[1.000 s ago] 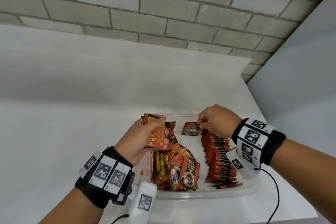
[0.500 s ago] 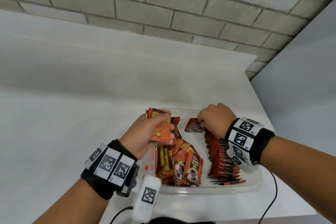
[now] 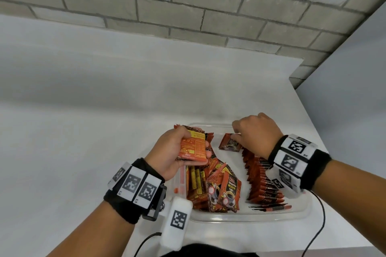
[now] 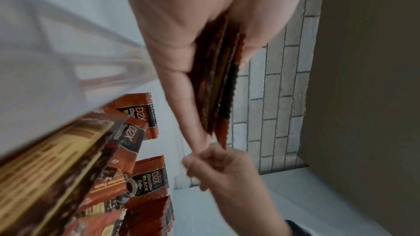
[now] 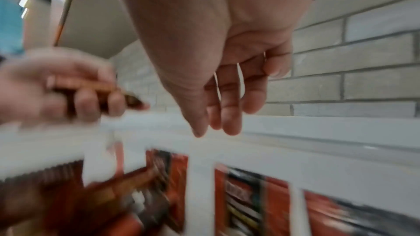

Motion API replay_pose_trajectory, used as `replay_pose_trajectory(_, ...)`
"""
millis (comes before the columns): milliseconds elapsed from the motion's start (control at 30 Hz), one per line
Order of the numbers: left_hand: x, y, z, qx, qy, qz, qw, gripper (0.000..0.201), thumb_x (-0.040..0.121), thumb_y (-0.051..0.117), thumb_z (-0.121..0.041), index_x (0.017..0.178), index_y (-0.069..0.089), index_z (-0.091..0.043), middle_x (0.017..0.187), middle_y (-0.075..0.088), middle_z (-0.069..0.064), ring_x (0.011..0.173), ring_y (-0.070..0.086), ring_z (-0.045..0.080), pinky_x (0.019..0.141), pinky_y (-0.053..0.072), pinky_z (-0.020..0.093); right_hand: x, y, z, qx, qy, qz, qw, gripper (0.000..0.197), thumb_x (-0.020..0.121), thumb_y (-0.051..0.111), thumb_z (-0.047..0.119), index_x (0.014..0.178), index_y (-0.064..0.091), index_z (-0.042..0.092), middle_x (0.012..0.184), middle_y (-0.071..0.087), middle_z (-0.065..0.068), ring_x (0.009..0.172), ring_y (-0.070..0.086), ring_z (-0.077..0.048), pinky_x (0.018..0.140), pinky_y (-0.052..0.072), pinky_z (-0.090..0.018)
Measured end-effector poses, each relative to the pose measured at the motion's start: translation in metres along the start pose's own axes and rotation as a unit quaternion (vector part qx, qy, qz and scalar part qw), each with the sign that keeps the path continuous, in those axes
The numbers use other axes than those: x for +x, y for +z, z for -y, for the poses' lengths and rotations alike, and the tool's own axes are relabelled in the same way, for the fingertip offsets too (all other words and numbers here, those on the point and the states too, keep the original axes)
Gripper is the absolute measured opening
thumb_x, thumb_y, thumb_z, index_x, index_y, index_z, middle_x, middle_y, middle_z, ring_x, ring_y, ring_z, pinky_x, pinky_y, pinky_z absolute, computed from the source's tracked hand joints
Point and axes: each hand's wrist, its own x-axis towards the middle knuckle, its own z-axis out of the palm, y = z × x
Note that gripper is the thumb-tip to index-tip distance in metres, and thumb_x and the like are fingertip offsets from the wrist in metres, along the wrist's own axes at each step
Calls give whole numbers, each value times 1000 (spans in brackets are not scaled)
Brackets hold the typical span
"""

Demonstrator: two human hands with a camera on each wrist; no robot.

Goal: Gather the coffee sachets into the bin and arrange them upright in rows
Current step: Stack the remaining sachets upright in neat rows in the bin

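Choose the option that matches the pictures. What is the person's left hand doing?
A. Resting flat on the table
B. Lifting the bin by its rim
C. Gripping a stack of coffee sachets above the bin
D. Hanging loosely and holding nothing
C: the left hand has its fingers and thumb curled round a stack of sachets, held above the clear bin.

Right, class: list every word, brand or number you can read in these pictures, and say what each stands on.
"D2X", "BLACK", "Coffee": front sachet leaning in the clear bin.
"D2X", "BLACK", "Coffee": flat sachet, left wrist view.
Orange back print on the stack gripped by the left hand: too small.
Wristband squares: patterns, no words.
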Motion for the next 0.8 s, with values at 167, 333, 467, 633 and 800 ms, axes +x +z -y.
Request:
replay_pose_trajectory(167,0,7,2,95,30,1,995,15,92,56,-7,105,63,-5,92,72,14,82,71,26,67,60,39,-26,-24,13,457,6,-68,887,25,87,64,36,111,60,29,94,63,14,66,54,-1,63,42,-10)
replay_pose_trajectory(333,0,22,4,139,54,29,988,21,88,61,-20,104,66,-8,96,72,15,84,70,26,73,59,40,-35,-19,13,506,-13,-49,861,21,78,75,25,96,63,25,85,64,7,68,55,-3,65,45,-16)
replay_pose_trajectory(467,0,30,3,116,55,-15,992,42,73,60,-50,94,67,-14,71,66,1,67,63,15,78,58,42,-44,-17,7,491,-2,-206,846,21,78,77,17,73,56,20,67,54,12,59,49,-3,57,37,-9)
replay_pose_trajectory(633,0,40,6,73,83,8,994,7,89,59,-8,90,66,-7,80,68,10,73,67,20,64,59,33,-59,-2,20,426,-68,-201,880,13,76,69,33,81,60,26,85,48,12,74,50,-5,66,41,-19)
replay_pose_trajectory(800,1,36,7,116,117,0,986,20,86,57,6,97,68,-6,91,73,11,79,70,23,65,58,31,-65,-3,9,446,-25,-218,868,20,80,71,37,96,66,27,91,48,15,83,49,6,71,34,-5)
